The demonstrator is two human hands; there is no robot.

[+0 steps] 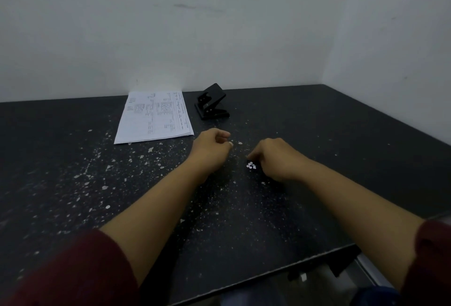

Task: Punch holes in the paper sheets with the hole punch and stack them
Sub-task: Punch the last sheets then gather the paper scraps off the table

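The stack of paper sheets lies flat at the far side of the dark speckled desk, close to the wall, printed side up. Just to its right, apart from it, stands the black hole punch with its lever raised. Nearer the person, a small cluster of white paper dots rests on the desk (punch-outs, by their look). The right hand has its fingers curled down beside them; whether its grip holds any cannot be told. The left hand is loosely curled, its grip holding nothing visible.
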